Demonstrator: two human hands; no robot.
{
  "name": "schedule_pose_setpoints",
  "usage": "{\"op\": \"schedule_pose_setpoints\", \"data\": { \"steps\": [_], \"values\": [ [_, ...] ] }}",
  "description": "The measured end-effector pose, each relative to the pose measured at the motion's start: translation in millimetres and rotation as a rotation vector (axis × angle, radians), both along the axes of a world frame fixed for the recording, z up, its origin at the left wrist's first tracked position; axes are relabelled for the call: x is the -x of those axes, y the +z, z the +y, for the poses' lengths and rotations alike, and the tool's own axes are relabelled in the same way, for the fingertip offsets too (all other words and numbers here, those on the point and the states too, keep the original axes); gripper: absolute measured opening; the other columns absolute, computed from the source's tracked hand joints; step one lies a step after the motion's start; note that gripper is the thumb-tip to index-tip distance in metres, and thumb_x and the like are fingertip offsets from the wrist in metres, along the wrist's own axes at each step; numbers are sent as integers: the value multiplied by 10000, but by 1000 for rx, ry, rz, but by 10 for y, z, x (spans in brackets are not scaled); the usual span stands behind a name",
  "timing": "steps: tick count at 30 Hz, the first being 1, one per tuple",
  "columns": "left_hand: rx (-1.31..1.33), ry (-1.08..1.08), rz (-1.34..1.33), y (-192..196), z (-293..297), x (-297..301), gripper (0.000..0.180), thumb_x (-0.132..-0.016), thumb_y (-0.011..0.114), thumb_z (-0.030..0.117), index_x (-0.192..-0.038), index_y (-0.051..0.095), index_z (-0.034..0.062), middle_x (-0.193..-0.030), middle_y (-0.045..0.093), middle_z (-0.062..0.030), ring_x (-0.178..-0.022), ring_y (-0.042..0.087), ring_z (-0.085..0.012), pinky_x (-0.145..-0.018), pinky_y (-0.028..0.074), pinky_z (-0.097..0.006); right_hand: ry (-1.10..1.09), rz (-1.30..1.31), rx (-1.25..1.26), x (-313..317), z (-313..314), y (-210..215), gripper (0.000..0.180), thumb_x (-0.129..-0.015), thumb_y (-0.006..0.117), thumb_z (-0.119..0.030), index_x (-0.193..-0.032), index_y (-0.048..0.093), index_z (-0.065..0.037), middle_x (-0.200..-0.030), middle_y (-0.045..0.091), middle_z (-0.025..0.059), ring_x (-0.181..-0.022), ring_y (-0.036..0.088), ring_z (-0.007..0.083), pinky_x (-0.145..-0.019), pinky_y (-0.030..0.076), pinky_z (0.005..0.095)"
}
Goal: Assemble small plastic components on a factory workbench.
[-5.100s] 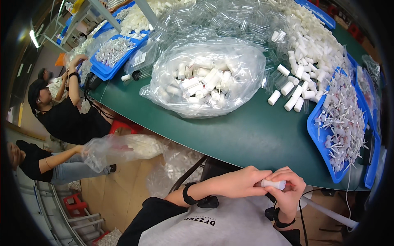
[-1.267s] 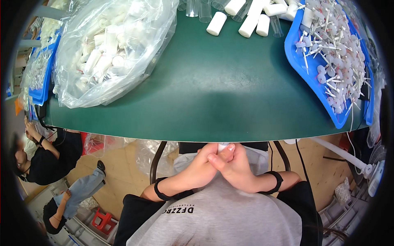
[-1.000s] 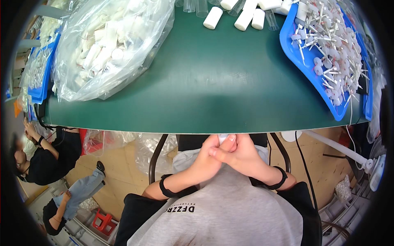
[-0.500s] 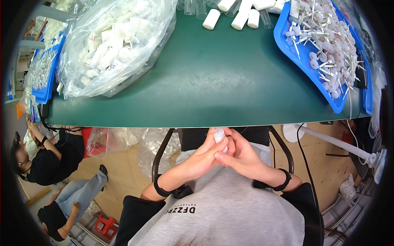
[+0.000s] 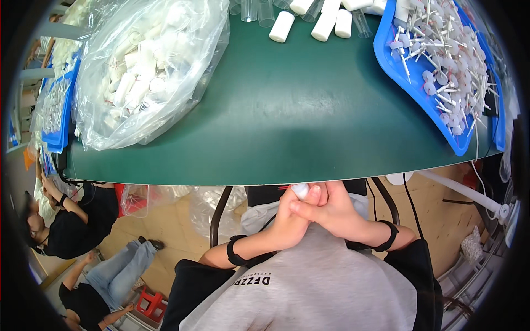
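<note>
In front of my body, just off the table's near edge, my left hand point(image 5: 288, 219) and my right hand point(image 5: 332, 208) are closed together round a small white cylinder point(image 5: 300, 190). Only its rounded white end shows; my fingers hide the rest. The right thumb lies across the front of the grip. On the far part of the green table point(image 5: 243, 132) are several loose white cylinders point(image 5: 282, 27) and clear tubes point(image 5: 265, 14).
A clear plastic bag point(image 5: 193, 91) full of white parts covers the table's left side. At the right, a blue tray point(image 5: 389, 60) holds many thin white stems with translucent discs point(image 5: 441, 80). A white pole point(image 5: 464, 192) stands low right. Two people sit at the left near a red stool point(image 5: 150, 303).
Both hands have come slightly nearer my body and closed further round the white cylinder, so less of it shows. The whole view has shifted a little. One person at the left has moved their arms.
</note>
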State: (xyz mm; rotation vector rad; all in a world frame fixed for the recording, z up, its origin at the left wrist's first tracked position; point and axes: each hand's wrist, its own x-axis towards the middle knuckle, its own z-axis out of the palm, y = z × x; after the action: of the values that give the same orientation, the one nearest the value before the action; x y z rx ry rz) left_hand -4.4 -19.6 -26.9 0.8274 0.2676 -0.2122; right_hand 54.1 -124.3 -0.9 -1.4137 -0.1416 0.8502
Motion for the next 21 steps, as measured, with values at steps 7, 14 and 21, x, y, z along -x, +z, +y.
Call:
{"op": "schedule_pose_setpoints", "data": {
  "steps": [7, 14, 21],
  "values": [
    [-31, -127, -10, 30, 165, -44, 195, -1004, 415, 269, -909, 399, 100, -754, 444, 17, -634, 423, -62, -551, 380, -209, 49, 273, -78, 10, 27, -4, 419, -820, 692, -94, -1184, 503, -9, -1023, 601, 66, -941, 566, 130, -794, 470, 266],
    [170, -64, 15, 21, 202, 65, 250, -992, 406, 313, -1140, 373, 114, -797, 454, -30, -681, 457, -125, -620, 410, -275, 60, 64, -147, 129, -6, -18, 549, -859, 653, -94, -1318, 372, 14, -1195, 504, 92, -956, 559, 116, -741, 495, 250],
    [373, -188, -76, 1, 310, 114, 288, -1004, 366, 332, -1175, 390, 102, -843, 456, -25, -699, 432, -116, -637, 383, -257, 108, 297, -57, 87, -12, 110, 501, -875, 630, -98, -1295, 387, 26, -1147, 531, 77, -983, 547, 122, -863, 461, 275]
  ]
}}
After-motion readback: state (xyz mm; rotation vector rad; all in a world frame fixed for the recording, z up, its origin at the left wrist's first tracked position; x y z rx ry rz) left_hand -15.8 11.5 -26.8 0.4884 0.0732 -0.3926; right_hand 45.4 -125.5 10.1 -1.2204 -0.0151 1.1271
